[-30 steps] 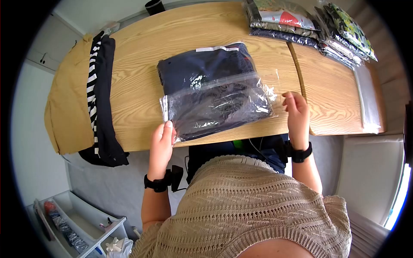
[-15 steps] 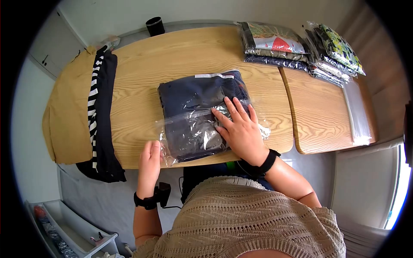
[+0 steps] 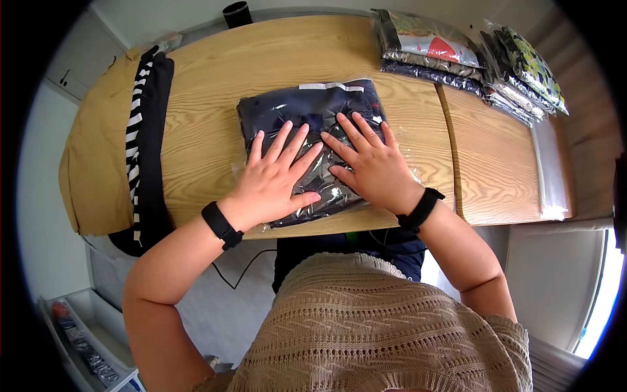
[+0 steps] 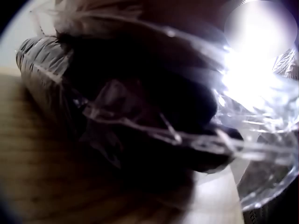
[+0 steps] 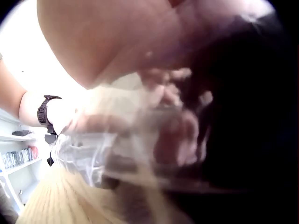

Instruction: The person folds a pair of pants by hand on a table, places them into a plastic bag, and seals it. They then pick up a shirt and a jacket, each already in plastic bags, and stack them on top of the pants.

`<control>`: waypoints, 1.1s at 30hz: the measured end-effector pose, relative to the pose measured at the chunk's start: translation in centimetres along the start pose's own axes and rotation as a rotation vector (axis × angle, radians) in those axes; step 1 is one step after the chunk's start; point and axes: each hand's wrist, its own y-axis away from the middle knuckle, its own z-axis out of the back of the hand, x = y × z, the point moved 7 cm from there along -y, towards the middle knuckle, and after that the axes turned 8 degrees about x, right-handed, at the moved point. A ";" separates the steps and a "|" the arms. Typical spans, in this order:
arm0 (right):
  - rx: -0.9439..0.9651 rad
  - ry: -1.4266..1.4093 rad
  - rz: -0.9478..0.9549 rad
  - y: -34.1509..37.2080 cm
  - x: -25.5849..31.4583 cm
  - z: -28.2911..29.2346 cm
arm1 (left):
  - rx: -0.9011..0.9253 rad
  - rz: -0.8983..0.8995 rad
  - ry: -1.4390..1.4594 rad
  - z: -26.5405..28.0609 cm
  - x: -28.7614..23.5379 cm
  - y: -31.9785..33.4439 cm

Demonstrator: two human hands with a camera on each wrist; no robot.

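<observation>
A dark navy folded garment [image 3: 274, 108] lies in a clear plastic bag near the table's front edge, a white strip along its far side. My left hand [image 3: 271, 176] rests flat on the left half of the bag, fingers straight and spread. On the right half lies my right hand [image 3: 379, 170], also flat with fingers spread. Shiny, crinkled plastic [image 4: 271, 149] juts past the dark cloth in the left wrist view. In the right wrist view, the palm [image 5: 107, 42] is close over the glossy bag, and loose clear film [image 5: 88, 149] sticks out beside it.
Tan, striped and black garments [image 3: 98, 150] lie along the table's left end. Bagged clothes [image 3: 424, 46] are stacked at the back right, with a second stack [image 3: 522, 65] beside them. Flat clear bags [image 3: 550, 170] lie along the right edge.
My left hand has let go of the bag's near left corner and moved onto its top. My right hand came from the right side onto the bag and stays there. The plastic flap now lies flatter.
</observation>
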 end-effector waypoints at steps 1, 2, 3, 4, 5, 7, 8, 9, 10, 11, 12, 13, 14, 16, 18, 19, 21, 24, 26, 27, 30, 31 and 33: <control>0.008 -0.015 0.002 -0.2 -0.2 -0.1 | 0.009 -0.006 0.013 -0.3 0.1 -0.2; 0.007 -0.032 -0.001 -0.2 -0.2 -0.3 | 0.019 -0.015 0.027 -0.5 0.3 -0.3; 0.011 -0.037 -0.004 -0.3 -0.4 -0.4 | 0.025 -0.017 0.030 -0.7 0.4 -0.4; 0.028 -0.056 0.000 -0.4 -0.5 -0.6 | 0.043 -0.017 0.038 -0.8 0.4 -0.5; 0.048 -0.077 0.002 -0.3 -0.6 -0.8 | 0.063 -0.018 0.048 -1.1 0.4 -0.5; 0.068 -0.100 -0.002 -0.4 -0.7 -0.9 | 0.082 -0.030 0.069 -1.3 0.5 -0.6; 0.080 -0.118 -0.006 -0.4 -0.8 -1.0 | 0.099 -0.034 0.084 -1.5 0.5 -0.7; 0.090 -0.135 -0.009 -0.5 -0.8 -1.1 | 0.114 -0.037 0.097 -1.6 0.6 -0.8; 0.095 -0.138 -0.013 -0.5 -0.8 -1.1 | 0.119 -0.040 0.102 -1.7 0.6 -0.9; 0.110 -0.137 -0.017 -0.5 -0.9 -1.3 | 0.130 -0.042 0.104 -1.8 0.7 -0.9; 0.124 -0.135 -0.020 -0.5 -0.9 -1.4 | 0.140 -0.043 0.105 -1.9 0.6 -1.0; 0.126 -0.136 -0.022 -0.6 -0.9 -1.4 | 0.142 -0.045 0.107 -2.0 0.7 -1.1; 0.143 -0.128 -0.025 -0.6 -0.9 -1.4 | 0.147 -0.049 0.114 -2.1 0.6 -1.1; 0.151 -0.119 -0.029 -0.6 -0.8 -1.4 | 0.149 -0.054 0.113 -2.1 0.7 -1.0; 0.174 -0.107 -0.030 -0.6 -0.9 -1.7 | 0.166 -0.059 0.143 -2.3 0.8 -1.1; 0.172 -0.105 -0.024 -0.6 -0.9 -1.9 | 0.148 -0.068 0.134 -2.1 0.6 -1.2; 0.161 -0.097 -0.018 -0.5 -0.9 -1.8 | 0.178 -0.060 0.131 -2.2 0.6 -1.1; 0.128 -0.117 -0.009 -0.5 -0.9 -1.2 | 0.162 -0.065 0.152 -2.2 0.8 -1.0; 0.098 -0.141 -0.005 -0.6 -1.1 -1.1 | 0.130 -0.051 0.171 -2.5 1.3 -1.0; 0.111 -0.104 -0.005 -0.7 -1.1 -0.8 | 0.103 -0.023 0.183 -1.9 1.4 -1.1; 0.077 -0.012 -0.016 -1.4 -1.9 -0.2 | -0.013 -0.045 -0.006 0.0 1.2 -1.4; 0.113 -0.061 -0.039 -1.6 -2.5 -0.7 | 0.004 -0.059 -0.017 0.3 1.4 -1.7; 0.158 -0.116 -0.058 -2.0 -3.1 -1.1 | 0.028 -0.069 -0.020 -0.1 1.8 -2.0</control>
